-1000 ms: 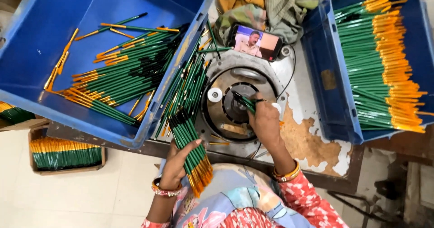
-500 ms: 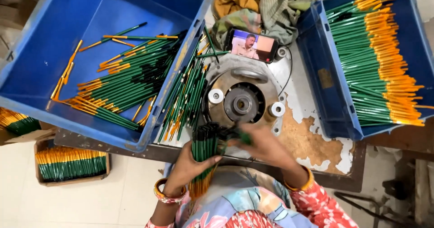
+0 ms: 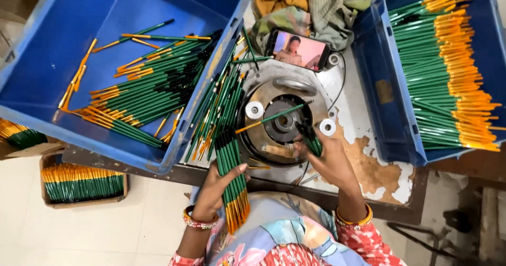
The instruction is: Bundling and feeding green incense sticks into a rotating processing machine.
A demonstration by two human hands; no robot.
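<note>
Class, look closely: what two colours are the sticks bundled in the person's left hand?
Green with orange-yellow ends: the bundle in the left hand, head view.

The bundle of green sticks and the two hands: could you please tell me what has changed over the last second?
Half a second ago both hands met on the bundle of green sticks. Now the right hand has moved back up to the round machine with a few sticks in its grip, and one green stick lies across the hub. The left hand still holds the bundle. The blue crates and phone stayed put.
</note>
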